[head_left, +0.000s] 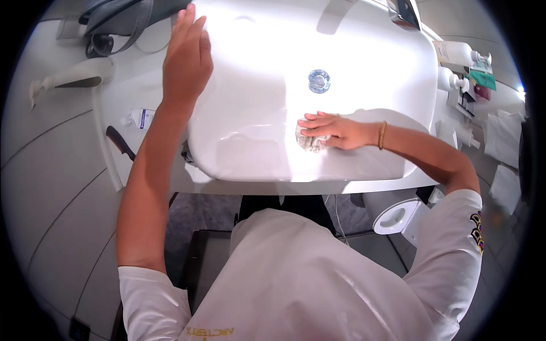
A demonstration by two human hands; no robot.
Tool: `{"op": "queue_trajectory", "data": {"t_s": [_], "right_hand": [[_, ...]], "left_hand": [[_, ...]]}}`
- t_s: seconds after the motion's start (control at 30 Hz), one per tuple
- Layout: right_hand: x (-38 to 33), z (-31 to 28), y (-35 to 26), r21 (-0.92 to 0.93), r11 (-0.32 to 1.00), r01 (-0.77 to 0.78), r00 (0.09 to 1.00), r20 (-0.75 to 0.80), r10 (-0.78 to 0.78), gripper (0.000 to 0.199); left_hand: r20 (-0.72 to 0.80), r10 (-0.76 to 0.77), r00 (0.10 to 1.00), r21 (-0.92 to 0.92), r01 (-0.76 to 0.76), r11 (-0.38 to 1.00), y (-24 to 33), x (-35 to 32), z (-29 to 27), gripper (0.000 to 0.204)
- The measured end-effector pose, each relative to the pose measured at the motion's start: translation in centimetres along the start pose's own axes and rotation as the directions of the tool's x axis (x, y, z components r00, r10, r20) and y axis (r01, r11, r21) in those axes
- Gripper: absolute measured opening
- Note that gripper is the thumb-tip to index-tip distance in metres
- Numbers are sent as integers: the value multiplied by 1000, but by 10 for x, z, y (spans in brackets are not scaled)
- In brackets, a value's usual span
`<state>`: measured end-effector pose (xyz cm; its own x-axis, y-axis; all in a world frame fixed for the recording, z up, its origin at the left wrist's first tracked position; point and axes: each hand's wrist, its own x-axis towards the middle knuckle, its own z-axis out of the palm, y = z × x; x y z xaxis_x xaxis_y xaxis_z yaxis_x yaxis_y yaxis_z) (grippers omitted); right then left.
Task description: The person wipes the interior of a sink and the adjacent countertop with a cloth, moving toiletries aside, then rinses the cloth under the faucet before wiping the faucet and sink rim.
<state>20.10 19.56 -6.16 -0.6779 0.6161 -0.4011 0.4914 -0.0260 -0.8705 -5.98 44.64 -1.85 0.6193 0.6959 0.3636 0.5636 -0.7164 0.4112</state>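
Two bare hands are working at a white sink [242, 108]. The right hand [340, 132] is holding a crumpled pale cloth [310, 143] against the sink's near inside, its fingers lying close together over the top and partly hiding it. The cloth is sitting on the near side of the round drain [319, 81]. The left hand [189, 59] is stretching out over the left rim, fingers straight and slightly parted. Pump bottles [454, 54] are standing off to the right.
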Motion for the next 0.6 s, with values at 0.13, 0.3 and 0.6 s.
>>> {"op": "queue_trajectory", "data": {"t_s": [0.13,0.3,0.6], "right_hand": [[42,31,-17,-28,983,182,962,-204,-184,56],[149,23,-54,-378,891,250,898,-253,-359,60],[165,-94,4,-643,713,-281,569,-709,-416,65]], "left_hand": [[-10,-100,995,-209,95,973,0,7,-3,41],[-58,-256,965,-389,214,896,-2,3,-7,45],[-24,-516,856,-691,359,627,29,-87,-69,53]]}}
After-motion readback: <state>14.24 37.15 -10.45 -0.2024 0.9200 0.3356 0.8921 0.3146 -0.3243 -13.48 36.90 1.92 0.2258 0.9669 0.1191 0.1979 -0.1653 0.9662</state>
